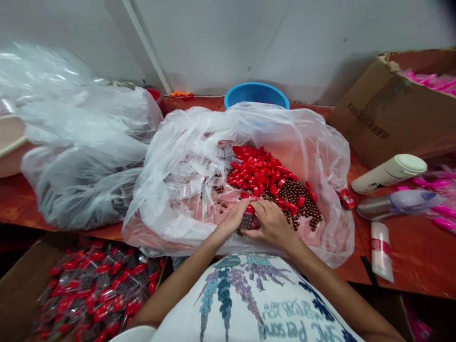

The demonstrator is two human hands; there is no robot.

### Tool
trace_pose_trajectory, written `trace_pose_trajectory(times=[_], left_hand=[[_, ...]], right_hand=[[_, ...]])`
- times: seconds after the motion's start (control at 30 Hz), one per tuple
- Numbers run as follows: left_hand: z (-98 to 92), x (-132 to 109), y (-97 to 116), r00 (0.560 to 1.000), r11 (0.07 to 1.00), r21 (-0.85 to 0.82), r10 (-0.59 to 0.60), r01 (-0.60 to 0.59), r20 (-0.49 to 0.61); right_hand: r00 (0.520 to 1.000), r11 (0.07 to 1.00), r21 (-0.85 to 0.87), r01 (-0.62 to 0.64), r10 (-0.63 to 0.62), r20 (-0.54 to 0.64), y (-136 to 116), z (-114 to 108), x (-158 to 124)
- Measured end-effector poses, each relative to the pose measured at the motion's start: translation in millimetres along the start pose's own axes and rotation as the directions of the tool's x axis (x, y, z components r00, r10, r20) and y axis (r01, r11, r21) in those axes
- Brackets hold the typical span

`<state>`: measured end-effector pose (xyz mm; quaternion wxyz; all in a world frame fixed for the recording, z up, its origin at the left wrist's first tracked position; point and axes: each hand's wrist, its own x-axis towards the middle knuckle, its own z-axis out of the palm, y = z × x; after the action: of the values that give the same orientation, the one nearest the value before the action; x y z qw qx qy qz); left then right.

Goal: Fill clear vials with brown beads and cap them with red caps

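Close to my body, my left hand point(235, 219) and my right hand point(272, 222) are closed together around a small clear container point(247, 220) filled with brown balls. Its top is red, and the fingers of both hands cover part of it. Just beyond lies a heap of red caps point(261, 171). Loose brown balls point(299, 197) are spread to the right of the hands, with a few more at the left. Clear empty containers point(194, 178) are piled on the left side. All of this rests on a translucent plastic sheet point(156, 190) with raised, crumpled edges.
Filled red-capped containers point(103, 285) fill a box at lower left. Big plastic bags point(92, 142) stand left. Behind is a blue basin point(256, 90). At right are a cardboard box point(388, 109), a cream bottle point(384, 175), a steel-and-lilac bottle point(395, 204) and a white tube point(381, 251).
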<state>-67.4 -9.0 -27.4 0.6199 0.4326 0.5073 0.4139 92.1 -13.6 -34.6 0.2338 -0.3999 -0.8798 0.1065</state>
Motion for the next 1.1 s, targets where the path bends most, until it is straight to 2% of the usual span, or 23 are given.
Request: trace_pose_trajectory(times=[0.07, 0.1, 0.17, 0.2, 0.27, 0.3, 0.37, 0.43, 0.5, 0.57, 0.6, 0.67, 0.7, 0.77, 0.83, 0.9, 0.97, 1.03, 1.1], left_hand=[[-25.5, 8.9, 10.0, 0.995, 0.953, 0.289, 0.102, -0.093, -0.018], [-39.5, 15.3, 14.5, 0.983, 0.877, 0.465, 0.174, -0.124, -0.065], [-67.3, 30.4, 20.6, 0.926, 0.620, 0.780, 0.339, -0.086, -0.167], [-80.1, 38.3, 22.0, 0.916, 0.487, 0.872, 0.373, -0.055, -0.150], [-101.4, 52.7, 22.0, 0.940, 0.269, 0.962, 0.336, -0.042, -0.054], [-109.1, 58.3, 21.3, 0.955, 0.196, 0.980, 0.297, -0.039, -0.021], [-117.3, 65.0, 20.2, 0.970, 0.132, 0.990, 0.244, -0.040, 0.006], [-114.3, 65.1, 20.6, 0.966, 0.199, 0.978, 0.258, -0.061, 0.008], [-98.2, 59.1, 21.7, 0.964, 0.409, 0.907, 0.267, -0.098, -0.016], [-70.0, 49.3, 21.0, 0.978, 0.642, 0.751, 0.206, -0.154, 0.025], [-53.0, 44.2, 19.2, 0.979, 0.708, 0.679, 0.184, -0.193, 0.086], [-18.0, 35.8, 12.2, 0.955, 0.748, 0.599, 0.177, -0.287, 0.237], [-2.1, 32.9, 6.9, 0.944, 0.773, 0.554, 0.184, -0.311, 0.273], [23.5, 30.0, -5.7, 0.948, 0.866, 0.427, 0.146, -0.260, 0.281], [41.3, 29.5, -18.4, 0.960, 0.955, 0.271, 0.044, -0.122, 0.277], [54.9, 30.3, -28.1, 0.954, 0.986, 0.165, -0.026, -0.024, 0.299], [68.0, 32.0, -33.2, 0.940, 0.985, 0.166, -0.018, -0.041, 0.341], [81.2, 34.9, -34.5, 0.908, 0.955, 0.248, 0.047, -0.163, 0.416], [92.9, 39.3, -34.7, 0.852, 0.857, 0.374, 0.130, -0.354, 0.507]], right_hand=[[0.999, 0.998, 0.042, -0.041, 0.039, 0.033, -4.3, 1.3, 2.4], [0.997, 0.996, 0.067, -0.052, 0.048, 0.060, -7.4, 2.9, 3.8], [0.991, 0.992, 0.110, -0.054, 0.040, 0.131, -15.0, 7.6, 6.5], [0.986, 0.991, 0.125, -0.046, 0.025, 0.166, -19.0, 10.5, 7.6], [0.976, 0.989, 0.144, -0.020, -0.012, 0.219, -24.9, 16.0, 9.0], [0.973, 0.989, 0.150, -0.011, -0.024, 0.230, -26.0, 18.0, 9.1], [0.976, 0.986, 0.164, -0.020, -0.016, 0.218, -23.5, 19.1, 7.5], [0.984, 0.979, 0.188, -0.079, 0.047, 0.170, -15.5, 15.4, 3.4], [0.984, 0.962, 0.215, -0.166, 0.149, 0.094, -5.2, 7.5, -2.7], [0.979, 0.955, 0.216, -0.204, 0.204, 0.025, 4.5, -2.3, -9.7], [0.981, 0.962, 0.195, -0.191, 0.194, 0.004, 8.7, -6.9, -13.5], [0.992, 0.985, 0.122, -0.123, 0.125, -0.009, 15.8, -14.2, -21.7], [0.996, 0.992, 0.083, -0.092, 0.092, 0.000, 19.0, -16.8, -26.4], [0.996, 0.995, 0.040, -0.091, 0.090, 0.021, 24.8, -21.0, -37.3], [0.988, 0.987, 0.062, -0.151, 0.148, 0.051, 30.2, -25.8, -49.7], [0.971, 0.967, 0.110, -0.231, 0.223, 0.083, 35.3, -32.8, -62.6], [0.953, 0.946, 0.134, -0.297, 0.284, 0.104, 40.8, -42.1, -75.6], [0.932, 0.931, 0.090, -0.354, 0.343, 0.118, 47.2, -52.8, -88.0], [0.897, 0.903, -0.041, -0.428, 0.430, 0.104, 54.4, -62.9, -98.7]])
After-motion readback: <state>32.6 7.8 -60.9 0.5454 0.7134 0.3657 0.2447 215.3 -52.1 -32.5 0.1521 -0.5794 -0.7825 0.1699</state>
